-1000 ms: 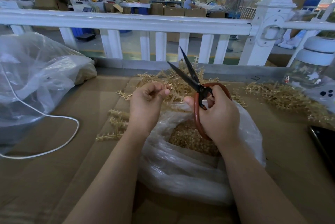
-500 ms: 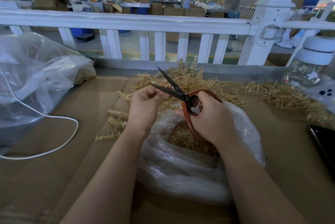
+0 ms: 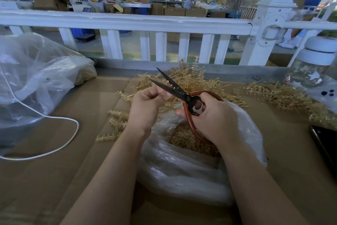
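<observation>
Right hand grip: the right hand is gripping the scissors by their red-brown loop handles, with the fingers curling round the loops.
Scissors: the dark blades are standing apart in a narrow V, pointing up and to the left, above the far edge of the bag's mouth.
Left hand grip: the left hand is pinching an amber plastic strip between thumb and fingertips and is touching the lower blade; the fingers are hiding most of the strip.
Clear bag: the clear bag is lying open under both wrists and is holding cut amber pieces.
Uncut stock: a pile of amber strips is lying just behind the blades, a second pile is spreading to the right, and loose strips are lying beside the left wrist.
Surface: cardboard sheets are covering the bench.
Left side: a white cable is looping over the cardboard beside a large plastic sack.
Right side: a jar with a white lid is standing behind the second pile.
Behind: a white railing is running along the bench's far edge.
</observation>
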Demonstrator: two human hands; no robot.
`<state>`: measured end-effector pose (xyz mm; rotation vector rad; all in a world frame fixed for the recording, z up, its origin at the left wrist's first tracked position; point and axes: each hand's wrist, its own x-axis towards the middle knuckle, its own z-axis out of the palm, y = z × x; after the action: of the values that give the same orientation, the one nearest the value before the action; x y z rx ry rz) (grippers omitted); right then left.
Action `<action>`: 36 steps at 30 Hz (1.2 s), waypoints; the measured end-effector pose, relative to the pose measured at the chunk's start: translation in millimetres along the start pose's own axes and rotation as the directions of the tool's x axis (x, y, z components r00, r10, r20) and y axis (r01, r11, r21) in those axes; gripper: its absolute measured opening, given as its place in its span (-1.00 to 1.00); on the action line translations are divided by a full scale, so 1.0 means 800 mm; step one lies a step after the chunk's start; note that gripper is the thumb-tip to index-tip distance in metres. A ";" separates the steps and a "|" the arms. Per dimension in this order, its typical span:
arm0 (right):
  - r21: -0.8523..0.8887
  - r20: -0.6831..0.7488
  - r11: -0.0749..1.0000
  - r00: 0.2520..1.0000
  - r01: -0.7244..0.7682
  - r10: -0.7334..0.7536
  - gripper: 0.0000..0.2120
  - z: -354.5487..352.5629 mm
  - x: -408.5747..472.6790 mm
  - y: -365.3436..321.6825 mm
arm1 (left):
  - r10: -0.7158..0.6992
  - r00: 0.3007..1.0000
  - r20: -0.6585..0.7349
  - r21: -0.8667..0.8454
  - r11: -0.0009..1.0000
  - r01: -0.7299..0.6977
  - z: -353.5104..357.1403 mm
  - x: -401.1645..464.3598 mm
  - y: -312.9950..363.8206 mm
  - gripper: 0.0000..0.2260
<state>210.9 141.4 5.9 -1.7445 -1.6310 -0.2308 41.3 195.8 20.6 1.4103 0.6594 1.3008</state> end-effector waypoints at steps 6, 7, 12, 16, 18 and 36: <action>-0.007 0.012 1.000 1.000 0.001 -0.001 -0.41 -0.002 0.000 -0.002 | 0.016 1.000 -0.008 0.003 1.000 -0.016 -0.001 0.001 -0.001 -0.77; -0.015 0.014 1.000 1.000 0.002 -0.002 -0.41 -0.003 0.000 -0.003 | 0.026 1.000 -0.016 0.028 0.999 -0.025 -0.001 0.001 -0.002 -0.77; -0.024 0.002 1.000 1.000 0.012 -0.012 -0.41 -0.004 0.000 -0.003 | 0.044 0.998 -0.044 0.148 0.988 -0.037 0.000 0.004 -0.006 -0.90; -0.017 -0.019 0.999 0.999 0.030 -0.030 -0.43 -0.003 -0.001 -0.002 | 0.055 0.998 -0.037 0.147 0.988 -0.049 0.002 0.003 -0.005 -0.92; -0.017 -0.035 0.999 0.999 0.031 -0.031 -0.48 -0.002 -0.002 -0.001 | 0.055 0.998 -0.028 0.125 0.991 -0.051 0.003 0.002 -0.003 -0.89; 0.054 -0.026 0.998 1.000 0.015 -0.014 -0.46 -0.001 -0.002 0.001 | 0.201 0.979 -0.028 0.259 0.948 -0.187 0.004 0.000 -0.004 -0.87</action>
<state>211.4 139.5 5.4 -1.6834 -1.6174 -0.2131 44.9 196.0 17.9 1.6887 0.7609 1.4519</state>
